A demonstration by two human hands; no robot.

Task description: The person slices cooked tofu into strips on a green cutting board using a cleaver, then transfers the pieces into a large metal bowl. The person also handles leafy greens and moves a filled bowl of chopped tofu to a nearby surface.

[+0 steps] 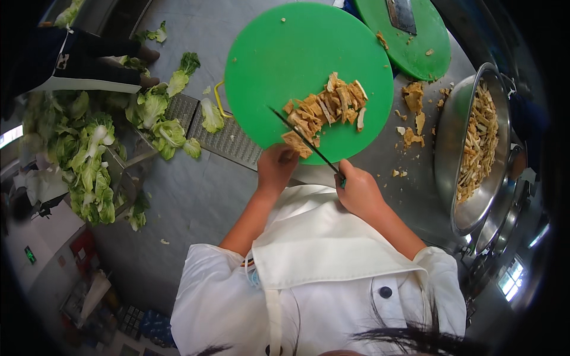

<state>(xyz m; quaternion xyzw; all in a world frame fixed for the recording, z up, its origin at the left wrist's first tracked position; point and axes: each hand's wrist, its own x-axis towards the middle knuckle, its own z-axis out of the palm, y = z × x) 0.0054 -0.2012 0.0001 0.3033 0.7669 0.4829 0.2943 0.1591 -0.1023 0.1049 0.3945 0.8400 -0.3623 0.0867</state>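
Observation:
My right hand (361, 188) is closed around the handle of a kitchen knife (310, 144). Its dark blade slants up and left over the round green cutting board (267, 65). My left hand (278, 168), fingers curled, is at the board's near edge, gripping a tan piece of what looks like fried tofu (295, 142) beside the blade. Its fingertips are partly hidden. Just beyond the knife, a heap of cut tofu strips (332, 102), brown-skinned with pale insides, lies on the board.
A steel bowl (445, 142) of cut strips stands at the right, with tofu scraps (414, 98) before it. At the far right, a second green board (436, 44) carries a cleaver (401, 15). Leafy cabbage (89, 172) is piled left, near another person's gloved hands (148, 65).

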